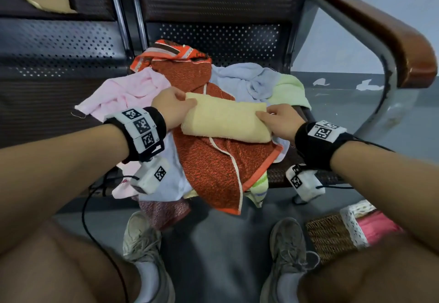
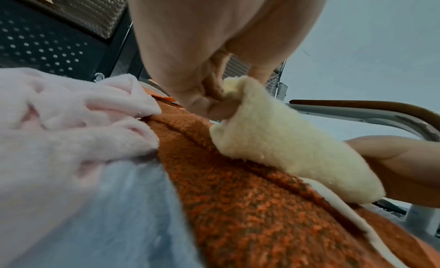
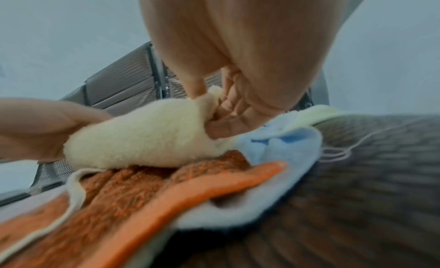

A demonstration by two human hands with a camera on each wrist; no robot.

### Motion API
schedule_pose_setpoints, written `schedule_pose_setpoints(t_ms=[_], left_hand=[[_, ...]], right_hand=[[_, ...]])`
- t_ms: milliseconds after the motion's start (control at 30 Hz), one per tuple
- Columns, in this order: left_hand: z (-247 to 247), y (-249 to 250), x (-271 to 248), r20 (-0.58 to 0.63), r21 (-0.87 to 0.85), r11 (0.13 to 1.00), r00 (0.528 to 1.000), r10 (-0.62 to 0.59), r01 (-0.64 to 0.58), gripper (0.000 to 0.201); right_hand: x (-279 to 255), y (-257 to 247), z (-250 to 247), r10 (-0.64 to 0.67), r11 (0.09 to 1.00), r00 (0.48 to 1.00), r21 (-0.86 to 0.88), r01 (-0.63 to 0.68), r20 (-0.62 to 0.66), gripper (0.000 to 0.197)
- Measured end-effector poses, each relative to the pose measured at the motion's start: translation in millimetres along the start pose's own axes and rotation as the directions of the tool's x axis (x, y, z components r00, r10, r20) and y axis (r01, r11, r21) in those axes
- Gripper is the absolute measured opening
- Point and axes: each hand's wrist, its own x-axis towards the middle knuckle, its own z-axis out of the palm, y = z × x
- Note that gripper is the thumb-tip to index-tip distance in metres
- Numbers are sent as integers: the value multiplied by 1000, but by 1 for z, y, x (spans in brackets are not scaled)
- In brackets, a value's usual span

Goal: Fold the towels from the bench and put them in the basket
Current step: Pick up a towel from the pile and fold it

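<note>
A folded pale yellow towel [image 1: 225, 118] [image 2: 281, 142] [image 3: 147, 138] lies across an orange-brown towel [image 1: 211, 167] on top of the pile on the bench seat. My left hand [image 1: 172, 107] [image 2: 207, 95] pinches the yellow towel's left end. At the other end my right hand [image 1: 278, 119] [image 3: 228, 110] pinches the towel's far right corner. A pink towel [image 1: 126, 93], a light blue towel [image 1: 247, 79] and a light green towel [image 1: 289, 91] lie crumpled around them. The woven basket [image 1: 330, 236] stands on the floor at lower right, holding a pink folded cloth [image 1: 377, 227].
The bench has a dark perforated metal seat and back [image 1: 213, 38] and a brown armrest [image 1: 384, 34] on a grey metal frame at the right. Towel ends hang over the seat's front edge. My knees and shoes [image 1: 142, 238] are below, on a grey floor.
</note>
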Motion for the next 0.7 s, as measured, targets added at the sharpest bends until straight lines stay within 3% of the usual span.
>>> schedule_pose_setpoints(t_ms=[33, 100, 167, 267, 333, 367, 467, 533, 567, 633, 700], left_hand=[[1, 2, -2, -55, 2, 999, 997, 46, -46, 29], [2, 6, -10, -79, 77, 966, 964, 254, -248, 34], [1, 9, -18, 61, 302, 844, 893, 446, -443, 44], [1, 7, -23, 304, 543, 645, 842, 445, -537, 78], [3, 2, -18, 385, 571, 614, 838, 386, -545, 84], [4, 1, -15, 413, 570, 605, 831, 373, -555, 84], [6, 0, -9, 405, 533, 634, 827, 391, -561, 67], [5, 1, -8, 299, 457, 744, 872, 388, -487, 51], [3, 2, -7, 236, 396, 806, 897, 373, -440, 44], [0, 8, -7, 142, 279, 881, 924, 355, -381, 33], [-3, 17, -10, 82, 198, 907, 928, 364, -373, 24]], right_hand=[[4, -1, 2, 21, 999, 1000, -39, -21, -9, 38], [9, -3, 4, 57, 994, 998, -87, -60, -33, 42], [12, -4, 4, 88, 991, 995, -98, -92, -53, 49], [11, -5, 1, 12, 959, 993, -279, -45, -121, 37], [7, -11, -2, -160, 902, 970, -427, 68, -185, 18], [6, -16, -2, -271, 886, 945, -432, 171, -182, 24], [-1, -32, 8, -472, 828, 881, -326, 457, 37, 46], [-7, -39, 21, -457, 781, 858, -356, 513, 235, 66], [-9, -42, 25, -433, 767, 858, -387, 511, 275, 73], [-9, -49, 24, -409, 771, 879, -422, 477, 245, 72], [-9, -58, 13, -382, 793, 899, -424, 438, 215, 59]])
